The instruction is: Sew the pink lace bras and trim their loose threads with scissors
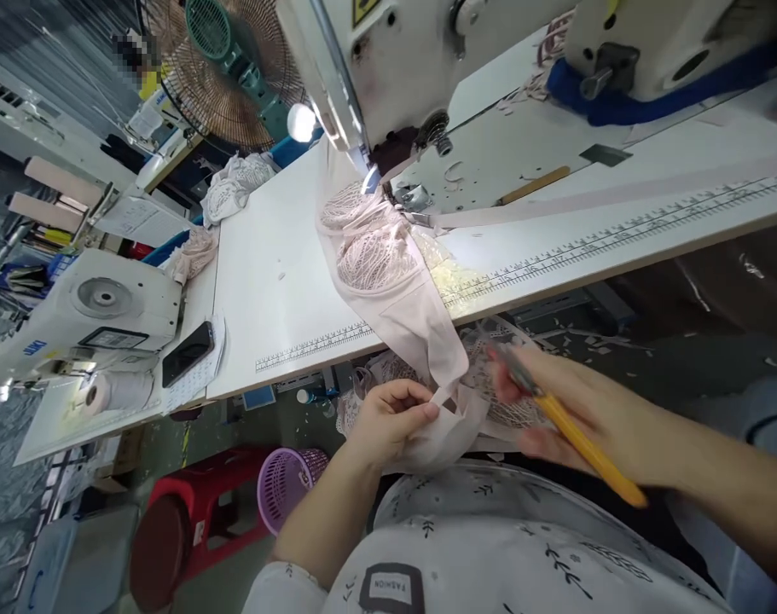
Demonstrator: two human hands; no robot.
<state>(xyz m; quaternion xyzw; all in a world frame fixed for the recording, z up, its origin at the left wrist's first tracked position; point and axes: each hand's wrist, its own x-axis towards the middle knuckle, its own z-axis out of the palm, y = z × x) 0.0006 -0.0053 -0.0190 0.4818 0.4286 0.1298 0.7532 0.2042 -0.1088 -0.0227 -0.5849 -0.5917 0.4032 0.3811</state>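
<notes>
containers: one purple basket [279, 490] with holes in its wall, mouth partly in view, on the floor below the table [260, 281]; what lies deep in it, cannot tell. one grey bin [100, 541] at the lower left edge, contents unclear.
lace bundles: two, a whitish bundle [238, 183] and a pinkish bundle [193, 254], each by a blue edge that may be a tray; whether they lie inside, cannot tell.
sewing machines: three in view, the near machine [394, 77], the left machine [119, 298] and a blue-based machine [669, 68].
other counts: one phone [188, 354] on paper, one fan [225, 68], one red stool [215, 490], two pinkish cones [61, 183] at the upper left.
pale pink garment [420, 324]: one, two lace cups showing; upper part on the table at the needle area of the near machine, a plain band running over the front edge down to the lap.
left hand [388, 418]: low in front of the body, forearm angled up from the lower left, thumb and fingers pinching a narrow end of the pale pink garment.
right hand [573, 401]: reaching in from the right, blurred, fingers curled round one yellow-handled tool [573, 435], metal end toward the left, handle slanting down to the right.
lace below the edge [509, 405]: more lacy fabric between the hands; piece count, cannot tell.
</notes>
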